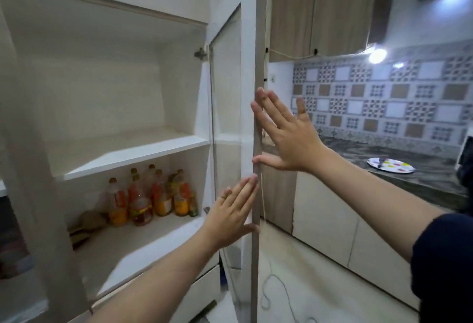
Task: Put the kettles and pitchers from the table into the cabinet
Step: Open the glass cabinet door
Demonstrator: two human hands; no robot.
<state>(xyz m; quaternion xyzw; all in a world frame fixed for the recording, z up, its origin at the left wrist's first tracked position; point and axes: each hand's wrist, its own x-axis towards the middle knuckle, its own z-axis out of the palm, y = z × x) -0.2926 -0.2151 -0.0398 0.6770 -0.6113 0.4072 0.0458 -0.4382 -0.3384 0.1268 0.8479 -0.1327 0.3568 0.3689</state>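
Observation:
A white cabinet point(107, 97) stands in front of me with its glass-panelled door point(227, 87) swung open, edge-on to me. Its upper shelf point(128, 151) is bare. My left hand point(230, 212) lies flat on the inner side of the door near its edge, fingers spread. On the outer side, higher up, my right hand point(286, 133) rests flat against the door edge with fingers apart. Neither hand holds anything. No kettle or pitcher is in view.
Several oil bottles point(153, 194) stand at the back of the lower shelf, with a wooden utensil point(87, 222) to their left. To the right runs a dark counter point(409, 169) with a spotted plate point(390, 165). Wooden wall cupboards point(320, 7) hang above. A thin cord point(276, 289) lies on the floor.

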